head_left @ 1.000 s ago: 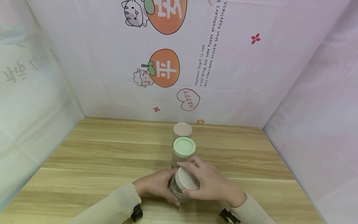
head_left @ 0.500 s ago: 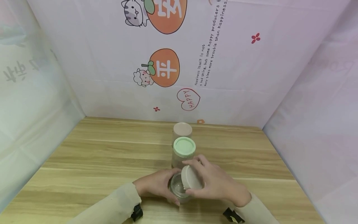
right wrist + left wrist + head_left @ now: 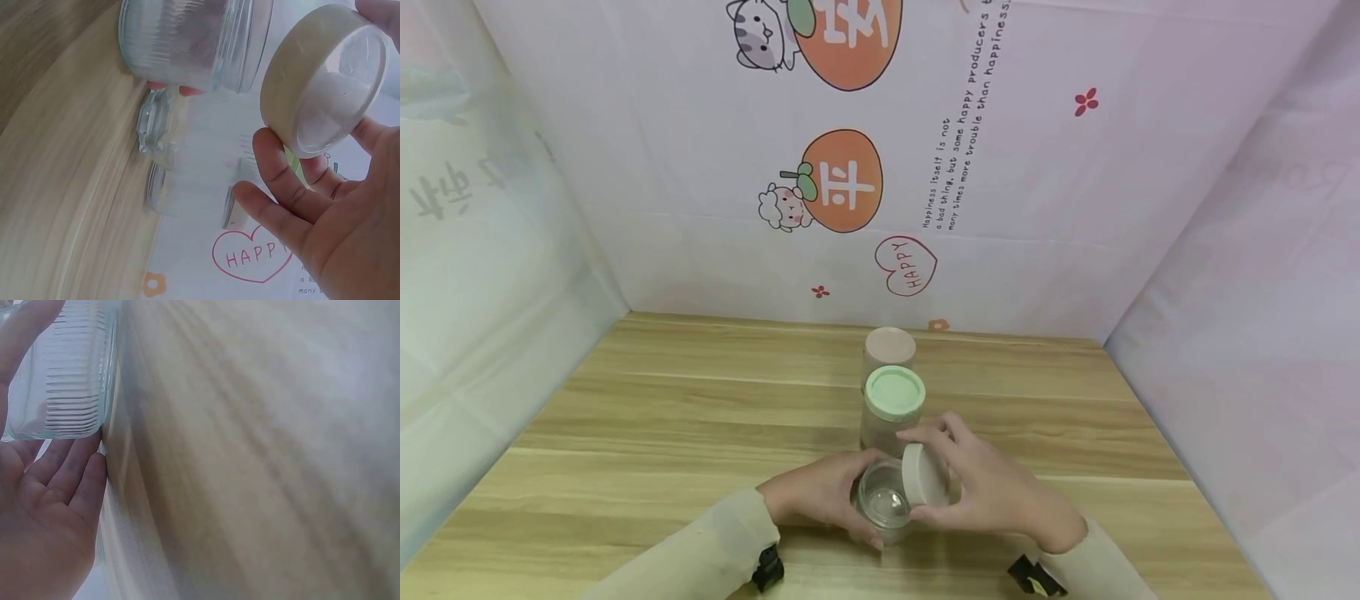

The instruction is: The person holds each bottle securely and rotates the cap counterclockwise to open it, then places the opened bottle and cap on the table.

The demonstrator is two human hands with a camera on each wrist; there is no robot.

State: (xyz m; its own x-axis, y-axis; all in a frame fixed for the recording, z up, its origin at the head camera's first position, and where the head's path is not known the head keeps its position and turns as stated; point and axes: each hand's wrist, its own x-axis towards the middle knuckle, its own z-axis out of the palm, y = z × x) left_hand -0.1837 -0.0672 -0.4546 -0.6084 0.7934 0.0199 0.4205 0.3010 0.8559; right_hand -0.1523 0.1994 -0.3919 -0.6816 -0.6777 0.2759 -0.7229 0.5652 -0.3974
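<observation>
A clear ribbed glass jar (image 3: pixel 886 500) stands uncovered near the front of the table. My left hand (image 3: pixel 826 497) grips its left side between thumb and fingers, as the left wrist view shows on the ribbed jar wall (image 3: pixel 72 381). Just right of the jar's mouth, my right hand (image 3: pixel 985 483) pinches a beige round lid (image 3: pixel 925 477) by its edge, tipped on its side. In the right wrist view the lid (image 3: pixel 312 81) is apart from the jar, its inner side facing the palm.
Directly behind the open jar stands a jar with a green lid (image 3: pixel 895 393). Behind that is another with a pinkish-beige lid (image 3: pixel 890 346). The wooden table (image 3: pixel 685 417) ends at a printed cloth wall (image 3: pixel 1015 275), with cloth on both sides.
The lid has come off the jar's mouth and moved right, tilting more upright, in my right hand. My left hand and the jar have stayed in place.
</observation>
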